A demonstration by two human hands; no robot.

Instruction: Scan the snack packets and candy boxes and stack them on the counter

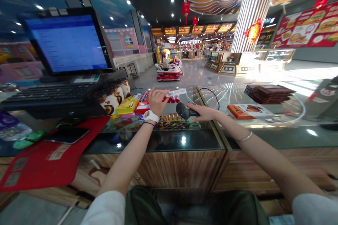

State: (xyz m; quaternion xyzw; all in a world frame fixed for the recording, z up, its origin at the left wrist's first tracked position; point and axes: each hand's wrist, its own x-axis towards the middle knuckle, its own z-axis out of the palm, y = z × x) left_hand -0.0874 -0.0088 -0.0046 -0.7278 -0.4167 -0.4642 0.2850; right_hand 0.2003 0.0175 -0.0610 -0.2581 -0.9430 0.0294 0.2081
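Observation:
My left hand, with a white watch at its wrist, is closed on a slim white box that shows a barcode. Red tube-shaped packets lie just below the box on the glass counter. To the right, my right hand is around the handle of a black barcode scanner. The scanner's head points left, towards the left hand and the box, without touching them. Beside my left hand are a yellow packet and a red packet.
A monitor and keyboard stand at the left, near printed cups. A phone lies on a red mat. On the right are an orange-and-white box and stacked brown packets. A black cable loops behind the scanner.

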